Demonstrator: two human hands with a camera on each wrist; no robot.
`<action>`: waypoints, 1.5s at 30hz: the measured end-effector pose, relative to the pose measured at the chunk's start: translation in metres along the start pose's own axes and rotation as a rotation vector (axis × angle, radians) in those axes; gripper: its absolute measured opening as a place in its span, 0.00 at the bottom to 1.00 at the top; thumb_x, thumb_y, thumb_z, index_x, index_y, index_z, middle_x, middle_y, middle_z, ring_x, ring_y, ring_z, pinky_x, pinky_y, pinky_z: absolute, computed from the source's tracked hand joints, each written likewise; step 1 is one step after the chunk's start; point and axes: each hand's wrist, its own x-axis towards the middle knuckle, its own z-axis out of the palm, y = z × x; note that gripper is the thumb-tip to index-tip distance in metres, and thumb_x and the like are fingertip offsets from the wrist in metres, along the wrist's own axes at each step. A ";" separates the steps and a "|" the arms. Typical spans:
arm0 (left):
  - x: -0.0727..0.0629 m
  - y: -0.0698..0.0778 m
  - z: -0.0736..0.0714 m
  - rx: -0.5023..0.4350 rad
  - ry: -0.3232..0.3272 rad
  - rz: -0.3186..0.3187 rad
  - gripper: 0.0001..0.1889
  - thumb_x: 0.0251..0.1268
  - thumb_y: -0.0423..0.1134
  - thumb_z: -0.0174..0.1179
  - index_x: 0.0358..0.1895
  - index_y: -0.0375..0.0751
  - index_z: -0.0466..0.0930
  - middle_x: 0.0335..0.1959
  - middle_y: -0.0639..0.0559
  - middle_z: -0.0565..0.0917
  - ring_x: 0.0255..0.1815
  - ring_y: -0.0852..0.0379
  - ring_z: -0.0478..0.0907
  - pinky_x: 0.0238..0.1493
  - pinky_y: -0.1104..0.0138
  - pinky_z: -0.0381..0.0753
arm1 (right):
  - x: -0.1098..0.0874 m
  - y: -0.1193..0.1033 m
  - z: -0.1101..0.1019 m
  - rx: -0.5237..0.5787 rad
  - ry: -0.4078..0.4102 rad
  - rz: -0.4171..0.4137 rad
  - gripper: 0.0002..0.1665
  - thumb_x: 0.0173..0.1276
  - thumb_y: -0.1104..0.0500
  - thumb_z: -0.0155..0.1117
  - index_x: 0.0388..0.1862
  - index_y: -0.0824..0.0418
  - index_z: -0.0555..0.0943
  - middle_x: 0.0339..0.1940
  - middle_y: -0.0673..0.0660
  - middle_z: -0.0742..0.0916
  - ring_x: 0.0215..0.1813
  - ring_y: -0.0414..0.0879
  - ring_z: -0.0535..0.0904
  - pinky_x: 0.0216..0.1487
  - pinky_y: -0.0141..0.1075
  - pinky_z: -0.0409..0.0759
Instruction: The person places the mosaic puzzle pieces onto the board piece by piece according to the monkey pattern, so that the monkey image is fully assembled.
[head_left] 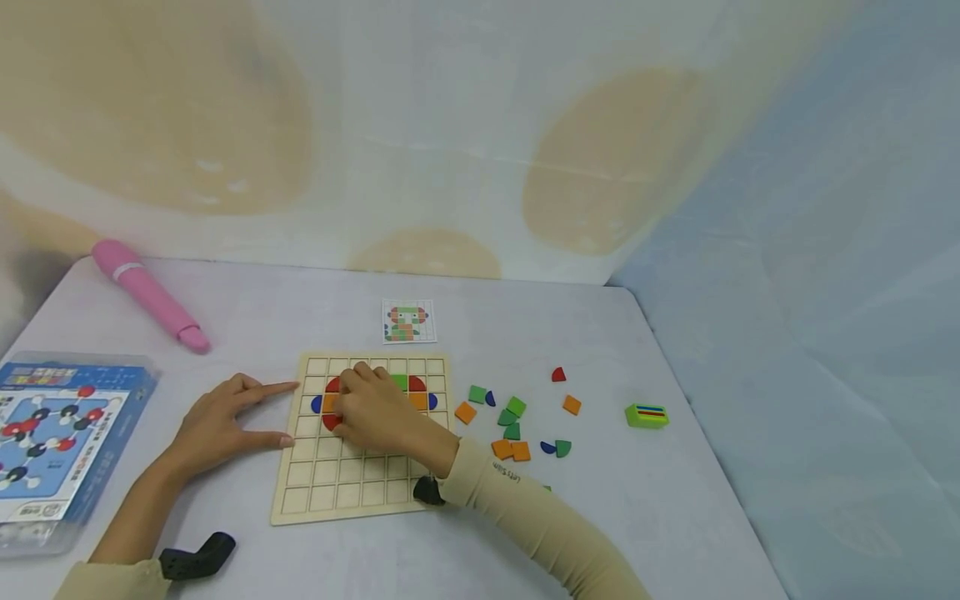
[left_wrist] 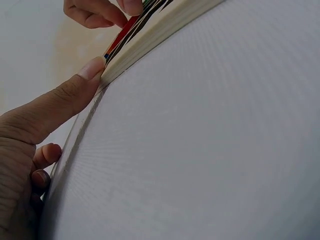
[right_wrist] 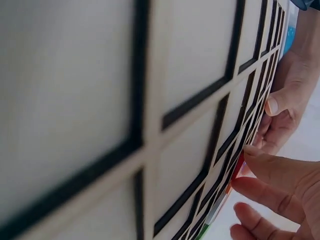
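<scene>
A wooden grid board [head_left: 322, 498] lies on the table with coloured pieces in its upper rows. My left hand [head_left: 213, 425] spreads its straight thumb and forefinger against the board's left edge. Over the board, my right hand [head_left: 382, 417] has curled fingers and pinches a red quarter-circle piece [right_wrist: 239, 166] at the grid between thumb and forefinger. Beside those fingertips lie an orange square [head_left: 328, 403], a blue half-circle [head_left: 317, 404] and another red quarter-circle [head_left: 333, 384]. Farther right on the board are a green square [head_left: 400, 382] and more red, orange and blue pieces. My right hand hides the middle cells.
Loose pieces, among them an orange square [head_left: 465, 412] and a red quarter-circle [head_left: 558, 375], lie right of the board. A pattern card [head_left: 408, 322] sits behind it. A green block [head_left: 647, 416], a pink stick-shaped object [head_left: 153, 298] and a boxed set [head_left: 63, 450] stand farther out.
</scene>
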 end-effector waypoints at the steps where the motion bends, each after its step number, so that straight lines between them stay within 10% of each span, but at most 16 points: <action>1: 0.000 0.000 0.000 0.001 -0.003 -0.004 0.42 0.41 0.64 0.76 0.65 0.55 0.78 0.38 0.52 0.71 0.33 0.56 0.61 0.34 0.63 0.56 | 0.000 0.000 0.000 0.011 0.004 0.014 0.11 0.69 0.43 0.65 0.38 0.46 0.87 0.47 0.47 0.81 0.49 0.43 0.70 0.52 0.35 0.71; 29: -0.003 0.000 0.005 0.019 0.000 -0.014 0.42 0.41 0.64 0.76 0.65 0.56 0.78 0.38 0.52 0.71 0.34 0.56 0.62 0.35 0.63 0.58 | -0.024 0.011 -0.009 0.106 -0.016 0.003 0.10 0.69 0.46 0.67 0.46 0.42 0.88 0.53 0.45 0.80 0.55 0.42 0.67 0.54 0.33 0.66; 45: 0.000 0.002 -0.001 0.040 0.015 0.011 0.42 0.40 0.62 0.77 0.64 0.52 0.79 0.37 0.51 0.71 0.33 0.56 0.62 0.34 0.64 0.58 | -0.116 0.104 -0.004 0.333 0.074 0.374 0.09 0.61 0.58 0.74 0.39 0.60 0.88 0.46 0.54 0.81 0.52 0.49 0.69 0.57 0.45 0.70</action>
